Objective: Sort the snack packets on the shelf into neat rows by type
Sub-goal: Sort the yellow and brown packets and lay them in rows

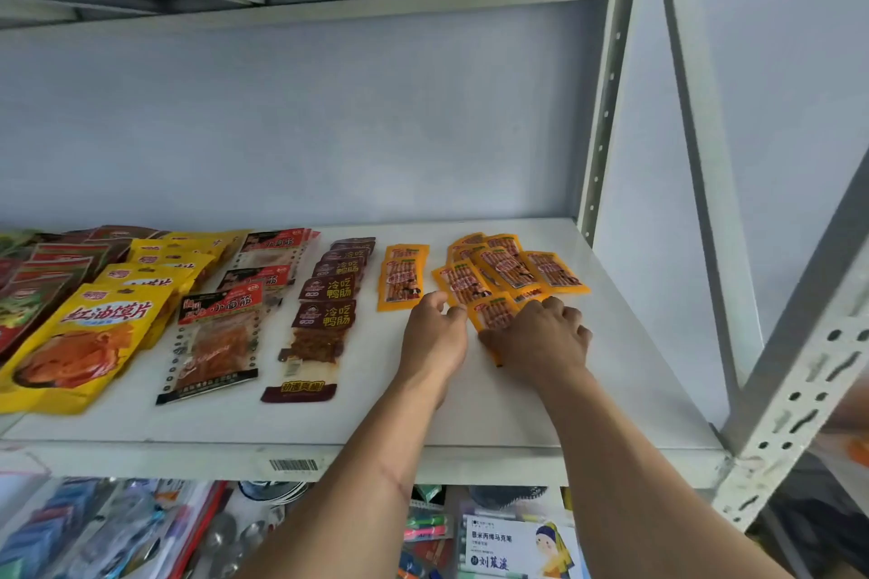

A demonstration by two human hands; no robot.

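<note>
On the white shelf point(517, 414) lie rows of snack packets: big yellow packets point(89, 339), clear packets with red tops point(216, 339), dark brown packets point(324, 324) and a short row of small orange packets point(402, 277). A loose pile of the same small orange packets point(512, 266) sits to the right. My right hand point(541, 339) lies on one orange packet point(496, 313) at the pile's near edge, fingers bent over it. My left hand point(432, 334) rests beside it, fingers curled, touching that packet's left edge.
Red and green packets point(33, 287) fill the far left. A grey perforated upright point(606, 103) stands at the back right corner, another upright point(794, 395) at the front right. The lower shelf holds stationery and a marker box point(517, 545). Bare shelf lies in front of my hands.
</note>
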